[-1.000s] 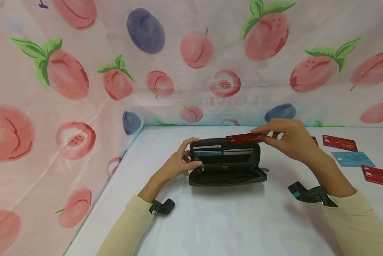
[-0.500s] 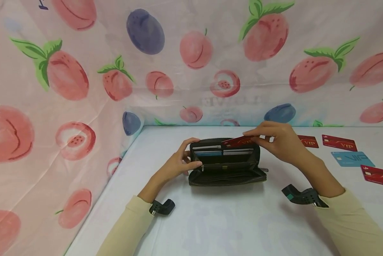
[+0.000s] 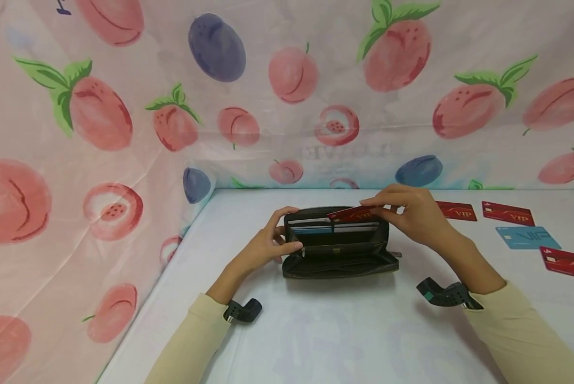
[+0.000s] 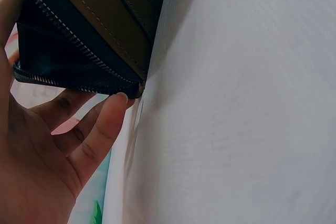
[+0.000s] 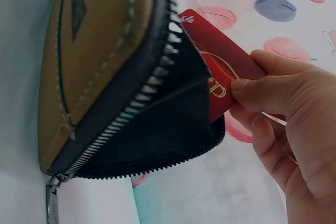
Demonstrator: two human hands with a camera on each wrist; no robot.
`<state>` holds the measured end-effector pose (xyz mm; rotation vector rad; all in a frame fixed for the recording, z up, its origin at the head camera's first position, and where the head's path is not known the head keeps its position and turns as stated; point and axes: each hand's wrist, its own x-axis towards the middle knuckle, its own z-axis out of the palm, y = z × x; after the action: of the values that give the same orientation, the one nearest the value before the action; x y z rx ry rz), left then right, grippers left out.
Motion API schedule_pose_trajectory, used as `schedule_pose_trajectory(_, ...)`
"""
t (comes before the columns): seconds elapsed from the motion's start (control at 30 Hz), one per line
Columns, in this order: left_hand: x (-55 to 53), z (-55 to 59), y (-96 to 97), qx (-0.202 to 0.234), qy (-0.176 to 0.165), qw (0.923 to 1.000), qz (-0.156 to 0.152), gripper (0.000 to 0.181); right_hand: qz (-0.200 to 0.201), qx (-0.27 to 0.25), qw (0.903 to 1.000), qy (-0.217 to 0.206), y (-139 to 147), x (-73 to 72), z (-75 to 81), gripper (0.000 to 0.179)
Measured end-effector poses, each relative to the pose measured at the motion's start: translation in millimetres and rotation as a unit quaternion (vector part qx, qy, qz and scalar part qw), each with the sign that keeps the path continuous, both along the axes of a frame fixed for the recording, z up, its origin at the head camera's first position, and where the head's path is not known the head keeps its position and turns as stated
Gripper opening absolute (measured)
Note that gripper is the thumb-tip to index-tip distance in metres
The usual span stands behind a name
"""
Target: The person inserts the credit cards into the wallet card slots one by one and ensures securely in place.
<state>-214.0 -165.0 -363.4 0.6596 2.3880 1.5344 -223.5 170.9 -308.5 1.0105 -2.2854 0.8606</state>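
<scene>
"While the left hand [image 3: 260,247], thumb and fingers parted, grips the wallet [image 3: 341,261] by its left end, what's the right hand [image 3: 417,216] holding?"

"A red card [image 3: 349,215], closely pinched, at the wallet's rear slots."

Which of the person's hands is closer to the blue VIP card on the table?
The right hand. It pinches a red card at the wallet, left of the blue VIP card; the left hand grips the wallet's left end, farther away.
</scene>
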Motion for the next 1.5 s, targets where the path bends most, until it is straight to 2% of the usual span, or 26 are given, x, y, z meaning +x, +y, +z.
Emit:
schedule_pose_trajectory(0.47,0.8,4.9,1.1,-0.004,-0.012,0.9999,-0.008,0.071,-0.001,0.013,0.9989,0.046,-4.7,0.7,-0.9,0.042)
schedule_pose_trajectory(0.7,1.1,2.2,0.9,-0.012,0.001,0.9999,0.004,0.069,-0.014,0.033,0.9988,0.032,0.4,-0.1,-1.9,0.039)
schedule_pose_trajectory(1.07,0.2,-0.2,-0.2,-0.007,0.006,1.0,0.0,0.069,-0.004,0.049,0.9987,0.014,4.9,-2.1,-4.0,0.036)
schedule_pose_trajectory(1.3,1.8,1.1,0.1,-0.006,0.005,1.0,0.0,0.069,0.018,0.047,0.9982,0.032,5.7,-3.9,-7.9,0.035)
schedule_pose_trajectory(1.5,1.8,1.1,0.2,-0.004,0.003,1.0,0.002,0.068,0.01,0.043,0.9985,0.032,6.2,-4.4,-10.2,0.038)
